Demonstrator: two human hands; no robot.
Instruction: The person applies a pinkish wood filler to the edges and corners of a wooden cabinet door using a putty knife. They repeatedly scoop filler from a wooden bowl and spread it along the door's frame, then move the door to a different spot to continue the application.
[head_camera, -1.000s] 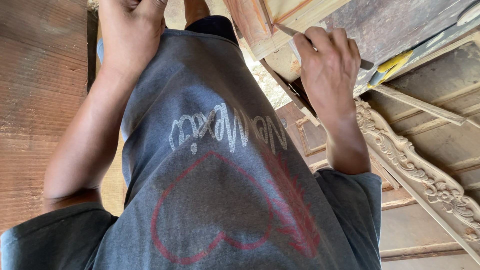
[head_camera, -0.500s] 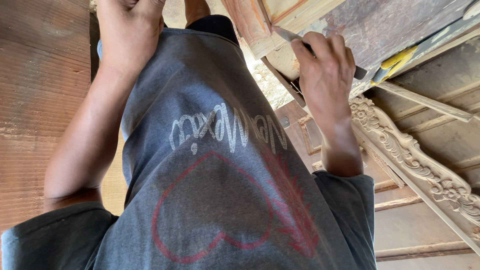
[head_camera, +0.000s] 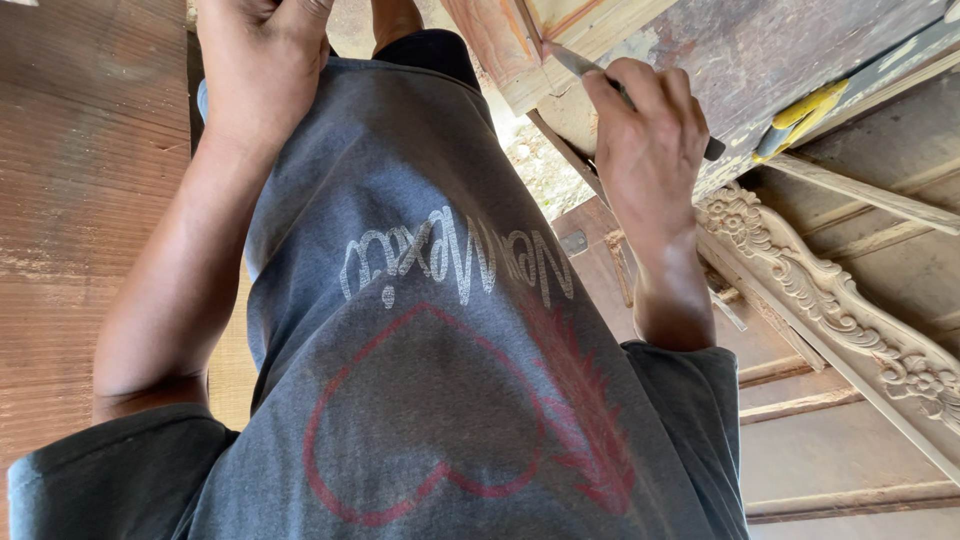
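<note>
My right hand (head_camera: 650, 150) is closed around a chisel (head_camera: 575, 62) with a thin metal blade and a dark handle. The blade tip rests on the pale edge of a wooden beam (head_camera: 700, 50) at the top of the view. My left hand (head_camera: 260, 60) is at the top left, beside my grey shirt (head_camera: 450, 350) with a red heart printed on it. Its fingertips run out of the frame, so what they touch is hidden.
A carved, scrolled wooden moulding (head_camera: 800, 270) runs diagonally at the right, with thin wooden slats (head_camera: 860, 195) around it. A yellow-handled tool (head_camera: 800, 115) lies by the beam. A wide reddish-brown wooden board (head_camera: 90, 200) fills the left side.
My right hand has shifted a little along the beam edge, and the chisel blade now shows more clearly against the wood. My left hand has stayed in place.
</note>
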